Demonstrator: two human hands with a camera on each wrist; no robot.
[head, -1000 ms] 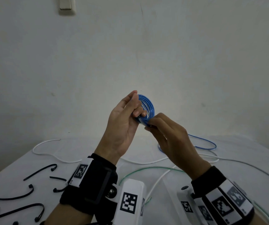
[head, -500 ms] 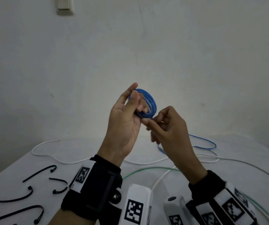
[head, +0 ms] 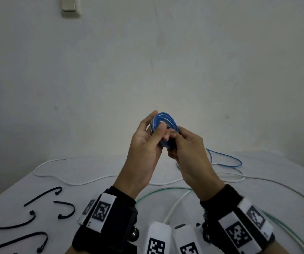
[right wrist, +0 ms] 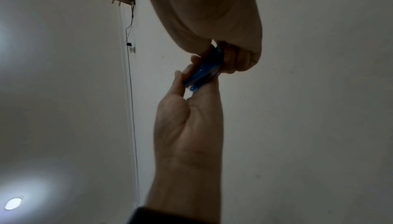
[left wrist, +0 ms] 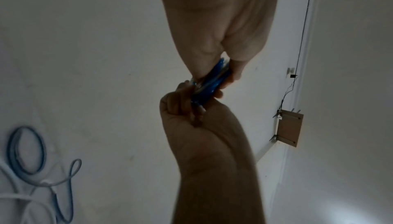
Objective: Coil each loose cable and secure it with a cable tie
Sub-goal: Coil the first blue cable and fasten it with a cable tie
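A blue cable coil (head: pixel 166 119) of several loops is held up in front of the wall. My left hand (head: pixel 158 123) grips its left side between thumb and fingers. My right hand (head: pixel 176 138) pinches the coil's lower right edge with curled fingers. The left wrist view shows the blue cable coil (left wrist: pixel 209 83) edge-on between my left hand (left wrist: pixel 217 73) above and my right hand (left wrist: pixel 195 105) below. In the right wrist view, the blue cable coil (right wrist: pixel 202 73) sits between my right hand (right wrist: pixel 219 54) and my left hand (right wrist: pixel 191 83). A loose blue tail (head: pixel 226 160) trails onto the white table (head: pixel 19 191).
Several black cable ties (head: pixel 65 209) lie at the table's front left. A white cable (head: pixel 96 181) and a green cable (head: pixel 158 191) snake across the table under my wrists. A plain wall with a switch plate (head: pixel 68 5) stands close behind.
Half a second ago my right hand's fingers had loosened beside the coil; now they pinch its lower right edge again. The coil has turned more face-on to the head view.
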